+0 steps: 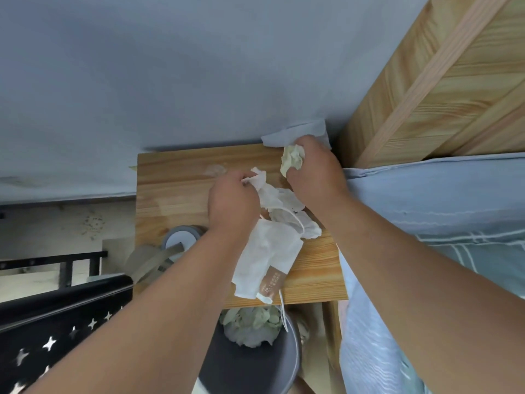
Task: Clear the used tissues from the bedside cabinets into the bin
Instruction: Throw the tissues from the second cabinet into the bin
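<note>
wooden cabinet (176, 189) by the bed, grey bin (255, 371) under its front edge with crumpled tissues (250, 325) inside. flat white sheet (267, 257) lies long axis front to back, near end overhanging the front edge above the bin. left hand (230, 203) pinches a tissue (260, 180) off the heap (284, 203) mid-top; right hand (315, 174) grips a crumpled wad (292, 159) near the back right corner.

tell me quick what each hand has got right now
Left hand: pinches the edge of a white tissue.
Right hand: grips a crumpled tissue, fingers curled round it.
</note>
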Available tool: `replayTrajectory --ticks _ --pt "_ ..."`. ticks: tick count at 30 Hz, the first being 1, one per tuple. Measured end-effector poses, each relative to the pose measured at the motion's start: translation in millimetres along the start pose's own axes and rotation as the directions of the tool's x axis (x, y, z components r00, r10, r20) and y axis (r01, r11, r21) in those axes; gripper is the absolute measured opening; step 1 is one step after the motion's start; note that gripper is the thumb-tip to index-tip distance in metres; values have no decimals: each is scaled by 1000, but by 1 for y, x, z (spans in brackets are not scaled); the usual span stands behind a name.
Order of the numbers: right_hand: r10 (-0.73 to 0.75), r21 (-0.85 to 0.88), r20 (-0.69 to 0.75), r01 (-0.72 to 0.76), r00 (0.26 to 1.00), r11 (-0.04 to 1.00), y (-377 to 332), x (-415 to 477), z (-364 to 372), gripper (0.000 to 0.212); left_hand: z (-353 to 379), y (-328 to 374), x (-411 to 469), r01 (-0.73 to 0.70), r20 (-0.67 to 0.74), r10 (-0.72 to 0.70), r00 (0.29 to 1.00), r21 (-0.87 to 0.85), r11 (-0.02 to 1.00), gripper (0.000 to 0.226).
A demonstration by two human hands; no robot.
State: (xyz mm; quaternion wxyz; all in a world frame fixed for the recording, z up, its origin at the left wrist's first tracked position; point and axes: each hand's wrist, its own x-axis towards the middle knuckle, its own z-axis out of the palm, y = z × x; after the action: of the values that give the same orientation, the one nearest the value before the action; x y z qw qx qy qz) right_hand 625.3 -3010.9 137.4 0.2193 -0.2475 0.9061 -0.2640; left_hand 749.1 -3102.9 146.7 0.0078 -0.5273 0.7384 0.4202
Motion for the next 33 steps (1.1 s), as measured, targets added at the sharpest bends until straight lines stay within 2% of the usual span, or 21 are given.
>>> replayTrajectory --ticks 3,9,12,14,16,20,22,25,28,30,33 --pt "9 72 -63 -4 998 997 -5 -10 -11 45 -8 10 -9 -68 -78 66 995 -34 997 36" --pt "30 236 -202 19 979 972 -11 -48 -35 48 -40 34 -46 -178 -192 114 975 -360 916 35" --pt "68 348 -246 23 967 937 -12 -81 -47 45 -60 35 -78 -244 -186 173 967 -482 842 36" --pt "95 415 -269 26 958 910 -12 -108 -51 46 -69 24 -103 -237 -168 171 971 -558 795 34" --pt "124 479 -268 21 955 877 -12 -139 -51 46 -74 1 -132 -174 -125 123 984 -614 770 30" --pt "153 568 -251 18 956 823 -7 -209 -37 49 -72 -62 -189 -32 -61 -8 998 -624 781 20" --pt "163 583 -215 -7 963 812 -1 -246 -21 51 -67 -97 -211 37 -38 -77 996 -616 787 20" --pt "184 588 -120 -80 976 805 10 -297 10 51 -54 -147 -237 203 63 -212 975 -637 744 21" --pt "200 509 -33 -156 979 846 26 -335 48 56 -38 -194 -250 311 94 -324 942 -613 726 23" --pt "216 446 14 -200 976 872 38 -350 73 53 -29 -220 -252 372 113 -381 918 -583 723 31" --pt "231 313 83 -245 969 918 54 -363 109 48 -15 -255 -247 427 135 -426 894 -539 726 32"
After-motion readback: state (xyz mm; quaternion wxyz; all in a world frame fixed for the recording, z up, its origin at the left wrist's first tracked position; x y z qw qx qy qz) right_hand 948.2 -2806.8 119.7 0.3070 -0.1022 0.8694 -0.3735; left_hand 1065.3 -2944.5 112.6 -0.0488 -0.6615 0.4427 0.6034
